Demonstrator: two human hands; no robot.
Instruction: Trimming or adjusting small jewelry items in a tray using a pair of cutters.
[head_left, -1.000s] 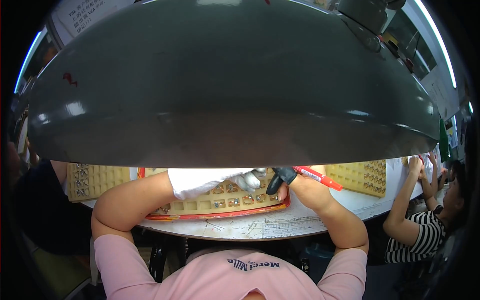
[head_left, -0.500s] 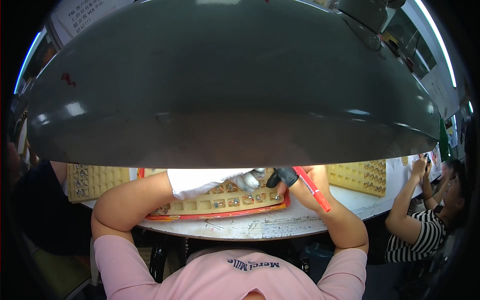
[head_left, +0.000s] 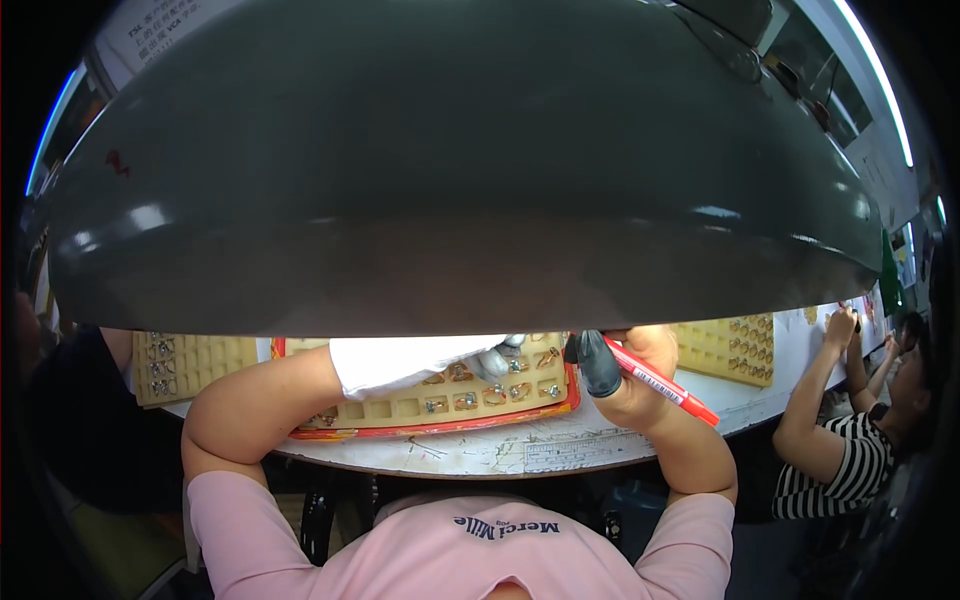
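Note:
My left hand, in a white glove with grey fingertips, is over the ring tray. Its fingers look curled together; the lamp shade hides part of them, and what they hold cannot be made out. Several rings with clear stones stand in the tray's cream slots, just below that hand. My right hand, with black covers on its fingers, is by the tray's right end. It grips a red marker pen, which slants down to the right; the pen's far end is hidden.
A large dark grey lamp shade covers the upper view. More ring trays lie on the white table at left and right. A printed ruler shows near the table edge. A person in a striped shirt works at right.
My right hand has shifted right, off the tray's corner, and the red marker pen has moved right and lies flatter. My left hand has barely moved.

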